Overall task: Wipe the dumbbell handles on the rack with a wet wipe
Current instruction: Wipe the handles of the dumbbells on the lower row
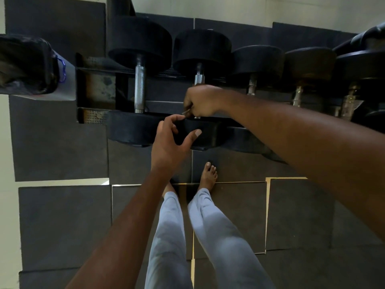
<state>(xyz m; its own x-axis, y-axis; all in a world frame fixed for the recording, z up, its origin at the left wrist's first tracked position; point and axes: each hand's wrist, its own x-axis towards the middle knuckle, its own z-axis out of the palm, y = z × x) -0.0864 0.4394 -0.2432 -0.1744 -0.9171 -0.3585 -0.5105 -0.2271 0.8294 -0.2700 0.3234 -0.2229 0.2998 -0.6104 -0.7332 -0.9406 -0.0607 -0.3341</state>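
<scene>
Dumbbell handle [199,79] in right hand [201,101] grip, no readable labels

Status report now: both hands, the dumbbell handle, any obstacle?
Right hand closed around second dumbbell handle. Left hand open, at near weight head. Wipe barely visible. No obstacle.

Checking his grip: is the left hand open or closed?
Open. The left hand has fingers and thumb spread, hovering by the dumbbell end, gripping nothing.
</scene>
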